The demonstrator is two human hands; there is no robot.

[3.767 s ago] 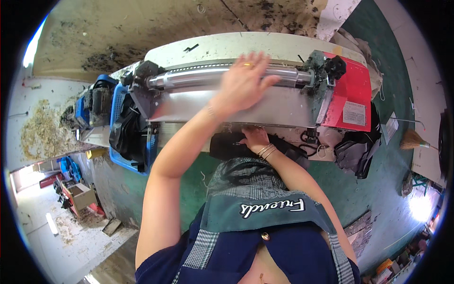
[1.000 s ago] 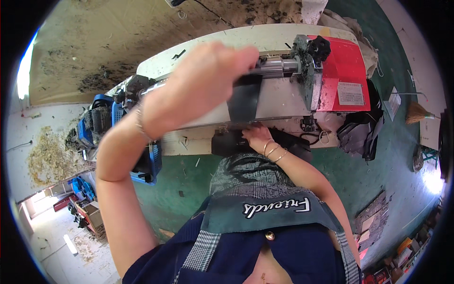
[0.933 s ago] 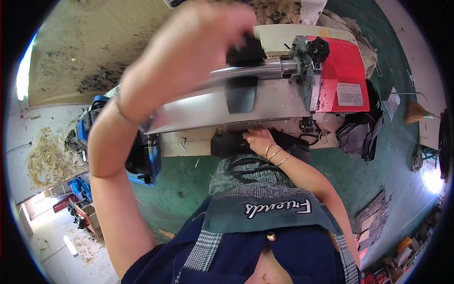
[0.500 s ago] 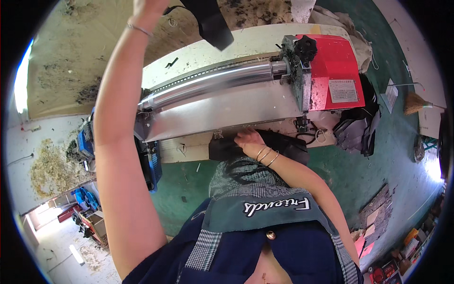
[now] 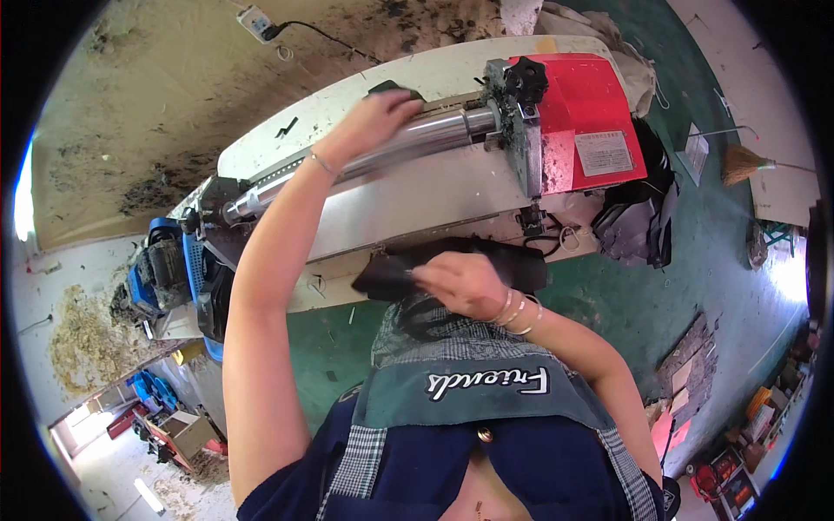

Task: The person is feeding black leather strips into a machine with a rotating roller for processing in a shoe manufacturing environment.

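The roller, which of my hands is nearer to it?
Left. Your left hand reaches over the roller to its far side; your right hand is in front of it, nearer your body, holding a black piece.

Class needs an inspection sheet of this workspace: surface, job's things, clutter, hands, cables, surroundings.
Surface: white machine top dark-specked; tan surface beyond it smudged.
Job's things: metal roller; small black piece beyond it; black sheets at the near edge.
Clutter: black scrap on the white top.
Hands: left hand over the roller, fingers at the small black piece, grip unclear; right hand at the black sheets, grip unclear.
Cables: black cable running from a white socket block.
Surroundings: green floor; broom at right.
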